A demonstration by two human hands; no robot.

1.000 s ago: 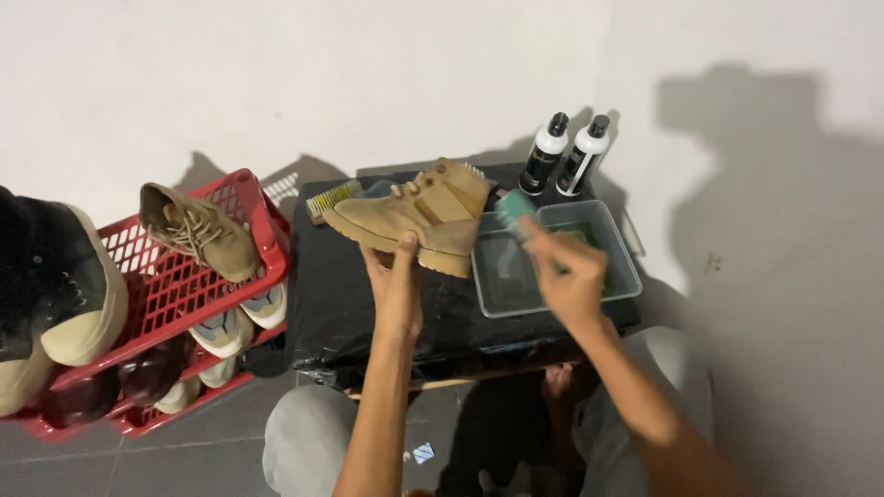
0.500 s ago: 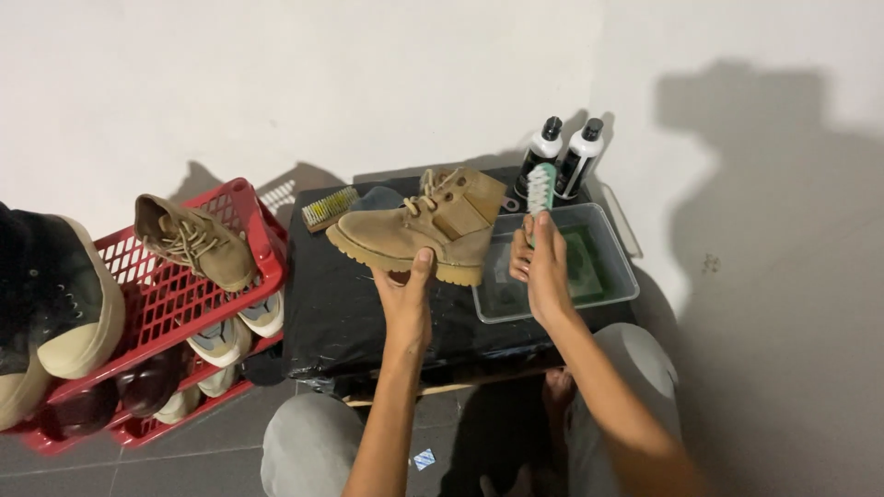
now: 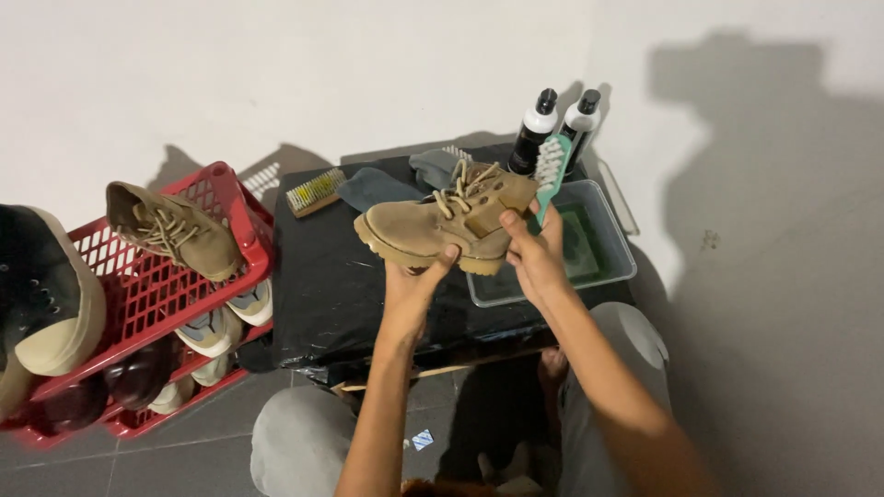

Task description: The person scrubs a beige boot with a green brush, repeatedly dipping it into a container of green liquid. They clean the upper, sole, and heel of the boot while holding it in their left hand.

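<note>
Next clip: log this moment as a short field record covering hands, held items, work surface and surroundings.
left hand: grips the tan boot from below at the sole
right hand: holds a green brush, bristles up, beside the boot's heel
surface: black-covered table
on table: clear tub, two black-and-white bottles, a wooden brush, grey cloth
to the left: red rack with a second tan boot on top, other shoes below
</note>
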